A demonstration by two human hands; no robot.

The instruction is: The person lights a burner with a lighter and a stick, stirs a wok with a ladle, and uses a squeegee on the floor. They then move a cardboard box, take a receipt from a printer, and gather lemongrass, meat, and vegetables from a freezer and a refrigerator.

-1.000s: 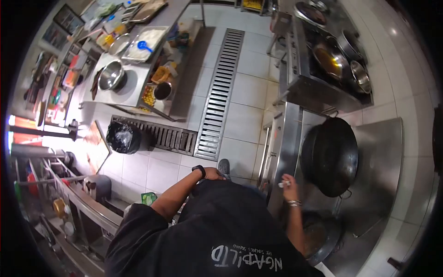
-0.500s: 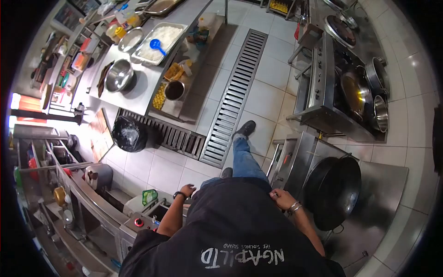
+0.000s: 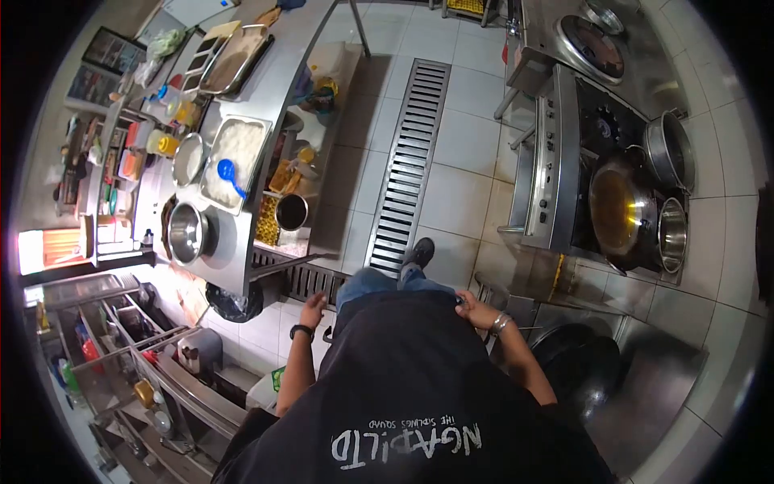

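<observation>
My left hand (image 3: 314, 310), a dark watch at its wrist, hangs beside my black shirt with the fingers loosely apart and nothing visible in them. On the other side, my right hand (image 3: 477, 311), with a metal bracelet, is closed near the shirt's hem. A small dark thing shows at its fingertips, too small to name. Ahead on the left, a steel table (image 3: 228, 239) bears a tray (image 3: 260, 161) of white food with a blue ladle (image 3: 226, 171) in it. Beside the tray stands a steel bowl (image 3: 187, 232).
A stove (image 3: 542, 165) stands to the right, with a wok (image 3: 617, 211) of oil on it. A large black wok (image 3: 576, 355) sits close to my right arm. A floor drain grate (image 3: 409, 153) runs ahead. A black-lined bin (image 3: 234, 300) is by the table.
I have stepped forward along the floor drain. The table and stove are nearer, and the black wok has dropped back beside my right arm. Both hands have swung slightly.
</observation>
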